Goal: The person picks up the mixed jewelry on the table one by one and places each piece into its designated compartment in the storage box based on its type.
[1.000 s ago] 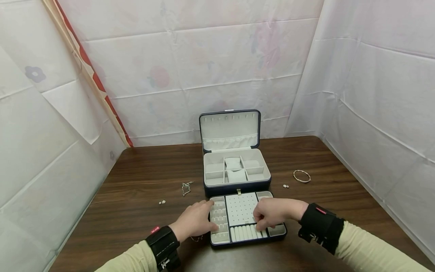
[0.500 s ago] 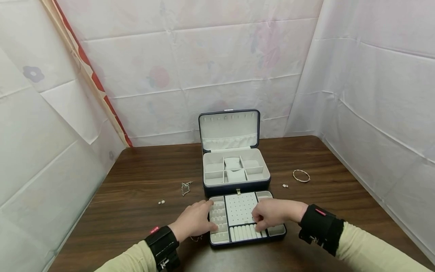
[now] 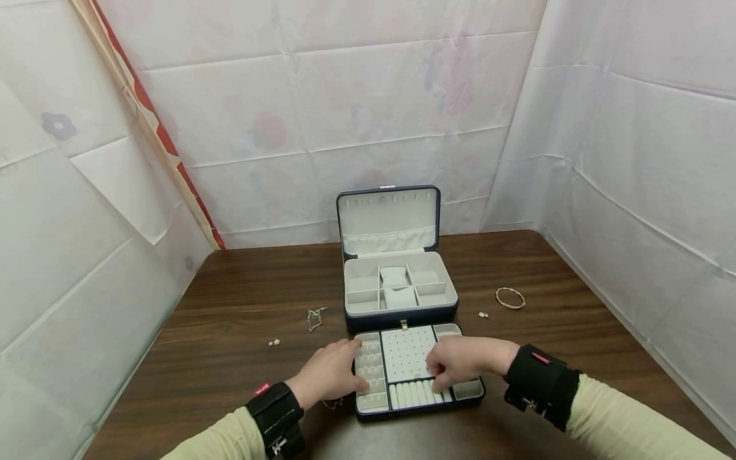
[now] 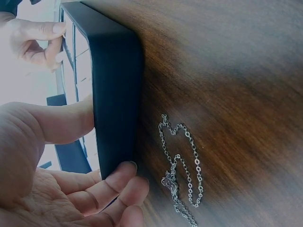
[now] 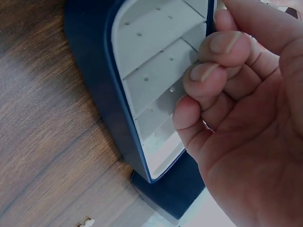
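Observation:
A shallow dark-blue jewelry tray (image 3: 411, 358) with pale compartments lies in front of an open jewelry box (image 3: 402, 314). My left hand (image 3: 329, 372) holds the tray's left side, thumb over the rim and fingers against the outer wall. My right hand (image 3: 457, 361) is at the tray's ring rolls (image 3: 409, 394), fingers curled and thumb and forefinger close together. In the left wrist view its thumb tip meets the tray; I cannot tell whether anything is between the fingertips. A fine chain (image 4: 196, 165) lies on the table close beside the tray's left wall.
The dark wood table (image 3: 247, 287) carries a silver chain (image 3: 315, 317) and small earrings (image 3: 274, 342) at left, another small pair (image 3: 483, 315) and a bangle (image 3: 510, 298) at right. The box's raised lid (image 3: 389, 220) stands behind. White sheets (image 3: 345, 115) surround the table.

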{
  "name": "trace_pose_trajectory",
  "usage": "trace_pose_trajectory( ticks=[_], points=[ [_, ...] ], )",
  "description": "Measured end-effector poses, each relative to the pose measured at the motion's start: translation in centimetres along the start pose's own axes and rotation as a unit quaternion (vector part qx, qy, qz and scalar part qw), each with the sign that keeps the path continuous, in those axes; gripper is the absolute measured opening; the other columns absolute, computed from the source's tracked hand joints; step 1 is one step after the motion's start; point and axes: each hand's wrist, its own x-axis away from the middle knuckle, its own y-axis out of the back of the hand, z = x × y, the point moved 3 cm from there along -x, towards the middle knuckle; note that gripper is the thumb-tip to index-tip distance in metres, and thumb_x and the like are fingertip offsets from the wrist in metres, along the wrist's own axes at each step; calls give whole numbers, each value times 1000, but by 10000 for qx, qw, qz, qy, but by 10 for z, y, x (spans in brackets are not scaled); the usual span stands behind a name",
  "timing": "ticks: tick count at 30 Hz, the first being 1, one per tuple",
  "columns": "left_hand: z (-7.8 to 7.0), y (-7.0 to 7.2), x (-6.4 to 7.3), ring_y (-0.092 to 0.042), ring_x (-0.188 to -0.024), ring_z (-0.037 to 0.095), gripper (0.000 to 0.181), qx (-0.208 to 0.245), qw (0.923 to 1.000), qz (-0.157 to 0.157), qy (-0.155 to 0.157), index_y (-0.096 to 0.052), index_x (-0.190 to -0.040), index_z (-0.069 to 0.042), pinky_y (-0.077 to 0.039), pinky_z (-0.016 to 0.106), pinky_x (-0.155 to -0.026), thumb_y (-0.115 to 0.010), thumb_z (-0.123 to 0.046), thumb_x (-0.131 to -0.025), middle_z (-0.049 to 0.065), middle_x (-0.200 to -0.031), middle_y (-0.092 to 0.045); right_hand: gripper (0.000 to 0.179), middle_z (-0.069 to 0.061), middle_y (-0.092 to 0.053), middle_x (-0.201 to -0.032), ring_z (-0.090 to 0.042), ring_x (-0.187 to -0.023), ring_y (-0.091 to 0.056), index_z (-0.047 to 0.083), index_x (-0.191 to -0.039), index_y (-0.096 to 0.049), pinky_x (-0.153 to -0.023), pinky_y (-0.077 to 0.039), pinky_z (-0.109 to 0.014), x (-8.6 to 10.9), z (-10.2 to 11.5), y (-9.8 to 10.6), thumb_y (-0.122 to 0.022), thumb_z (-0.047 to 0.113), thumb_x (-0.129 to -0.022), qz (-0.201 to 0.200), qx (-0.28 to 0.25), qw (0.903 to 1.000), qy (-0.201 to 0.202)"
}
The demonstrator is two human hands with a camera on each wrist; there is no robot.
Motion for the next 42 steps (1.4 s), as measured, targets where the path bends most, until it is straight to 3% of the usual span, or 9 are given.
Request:
trace_pose_trajectory(
  ticks=[19,36,42],
  points=[
    [1,-1,0,-58,-126,40,79,-5,10000,-30,-5,-55,-139,4,-45,57,-104,-88,-32,-77,23,-135,-61,33,13,-44,-64,0,-61,-41,20,-68,-54,-58,-34,-19,1,2,4,-78,20,-91,98,-59,9999,108],
    [1,1,2,-58,-126,40,79,199,9998,72,63,-54,-141,2,-45,58,-104,-88,-32,-78,23,-138,-59,34,13,-44,-64,-2,-61,-41,19,-68,-53,-58,-34,-20,-1,3,5,-79,20,-90,164,7,9998,-60],
    [2,0,3,-59,-125,40,88,441,9988,99,206,-43,-147,2,-46,58,-102,-88,-30,-79,24,-142,-56,35,12,-43,-64,-3,-61,-39,19,-68,-52,-58,-33,-21,-3,4,3,-80,21,-90,200,154,9995,-191]
  ],
)
